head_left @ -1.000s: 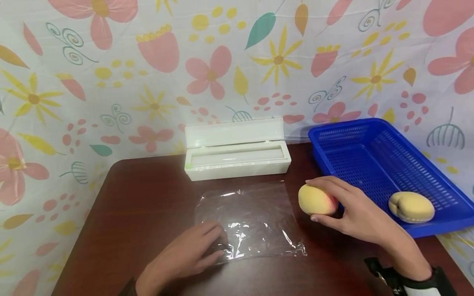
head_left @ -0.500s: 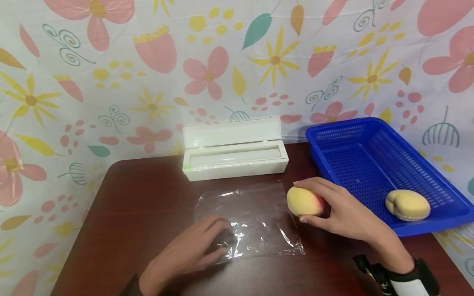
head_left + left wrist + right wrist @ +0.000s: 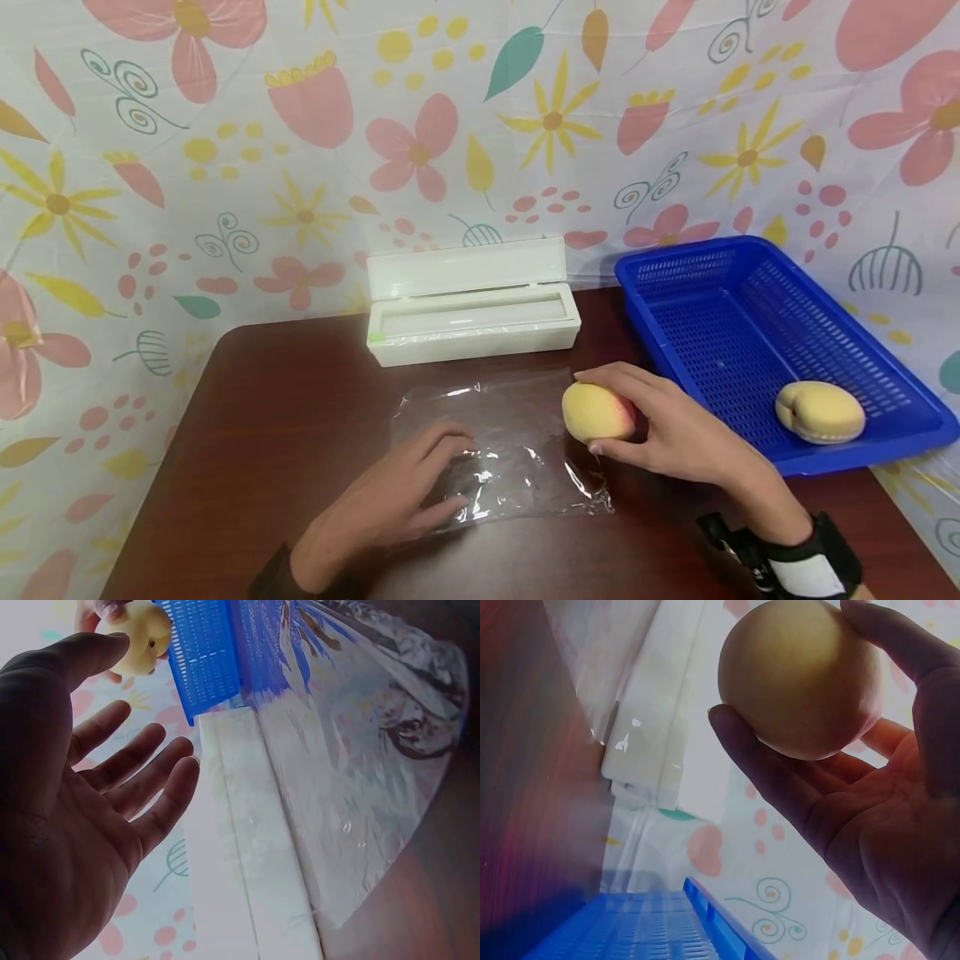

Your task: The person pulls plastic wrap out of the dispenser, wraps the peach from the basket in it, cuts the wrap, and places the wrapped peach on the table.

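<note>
Fingers of the right hand (image 3: 667,421) grip a peach (image 3: 592,412) near clear film (image 3: 517,467); those of the left hand (image 3: 401,492) are apart. A blue basket (image 3: 712,329) holds another peach (image 3: 823,412); an open white box (image 3: 480,344), a roll (image 3: 472,319).

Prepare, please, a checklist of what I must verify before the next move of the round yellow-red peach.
1. Right hand grips round yellow-red peach: ok.
2. Peach over middle of clear thin plastic sheet: not ok, near its right edge in head view.
3. Sheet free of wrinkles: not ok, crumpled at near right corner.
4. Left hand holding nothing: ok.
5. Lid of long white box closed: not ok, stands open.
</note>
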Demonstrator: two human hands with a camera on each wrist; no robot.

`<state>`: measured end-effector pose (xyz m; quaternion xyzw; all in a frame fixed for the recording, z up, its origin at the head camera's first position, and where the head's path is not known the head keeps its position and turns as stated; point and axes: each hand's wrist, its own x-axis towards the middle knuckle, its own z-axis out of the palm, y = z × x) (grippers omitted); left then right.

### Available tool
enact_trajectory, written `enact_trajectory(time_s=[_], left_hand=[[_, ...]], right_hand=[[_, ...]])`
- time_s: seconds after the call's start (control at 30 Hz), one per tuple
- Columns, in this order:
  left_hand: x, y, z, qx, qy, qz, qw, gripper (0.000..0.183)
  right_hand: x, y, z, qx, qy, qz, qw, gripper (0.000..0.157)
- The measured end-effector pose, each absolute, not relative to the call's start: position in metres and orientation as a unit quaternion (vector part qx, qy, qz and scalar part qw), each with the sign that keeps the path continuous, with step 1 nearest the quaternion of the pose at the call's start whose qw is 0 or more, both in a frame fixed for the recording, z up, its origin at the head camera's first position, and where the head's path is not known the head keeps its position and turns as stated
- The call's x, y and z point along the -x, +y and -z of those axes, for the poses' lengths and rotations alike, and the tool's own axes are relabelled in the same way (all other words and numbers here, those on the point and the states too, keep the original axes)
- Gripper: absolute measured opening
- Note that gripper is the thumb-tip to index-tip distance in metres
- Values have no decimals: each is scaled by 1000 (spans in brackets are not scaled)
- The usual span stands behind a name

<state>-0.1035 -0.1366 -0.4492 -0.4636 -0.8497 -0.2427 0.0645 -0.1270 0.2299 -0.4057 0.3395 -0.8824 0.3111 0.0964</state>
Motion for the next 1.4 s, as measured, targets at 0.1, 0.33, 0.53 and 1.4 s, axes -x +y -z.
enact_trajectory(time_s=[0.1, 0.33, 0.53, 1.4], left_hand=[[104, -136, 449, 460, -852, 243, 64, 55], [106, -131, 447, 461, -851, 241, 73, 60], [113, -118, 442, 487, -824, 264, 119, 61], [122, -89, 434, 523, -793, 277, 147, 68]], right_hand=[[127, 228, 406, -342, -881, -316, 88, 73], [127, 225, 407, -348, -880, -310, 88, 74], [130, 220, 411, -347, -885, -299, 82, 79], [132, 192, 413, -367, -875, -310, 56, 88]])
